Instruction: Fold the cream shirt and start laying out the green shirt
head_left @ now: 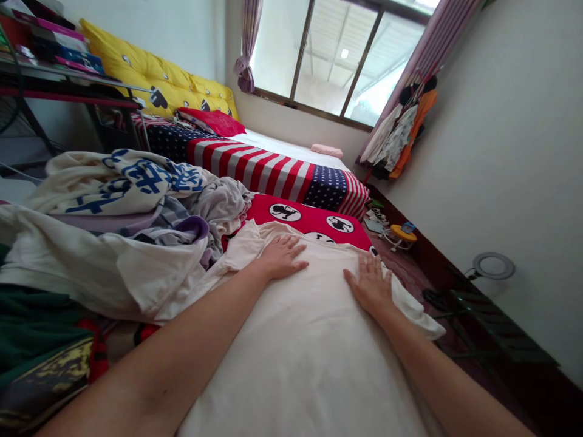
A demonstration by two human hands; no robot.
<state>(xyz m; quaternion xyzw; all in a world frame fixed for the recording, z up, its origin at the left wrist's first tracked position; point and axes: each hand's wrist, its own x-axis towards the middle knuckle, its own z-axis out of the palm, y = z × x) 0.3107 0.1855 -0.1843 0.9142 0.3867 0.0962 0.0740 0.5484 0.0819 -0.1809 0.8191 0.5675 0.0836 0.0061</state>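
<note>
Cream T-shirt (300, 358): lies spread flat, body unfolded, its edges not turned in. Left hand (280, 256): open, palm down on the shirt, grasping nothing. Right hand (370, 286): likewise open and flat, near the shirt's edge. Heap of clothes (113, 255): unfolded, beside the shirt. Red printed bedcover (291, 218): just beyond the shirt.

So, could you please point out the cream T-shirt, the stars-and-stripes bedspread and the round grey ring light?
Cream T-shirt (300, 364): head view, on its flat middle.
Stars-and-stripes bedspread (255, 170): head view, on the red-and-white stripes.
Round grey ring light (494, 255): head view, on the ring's top edge.
</note>
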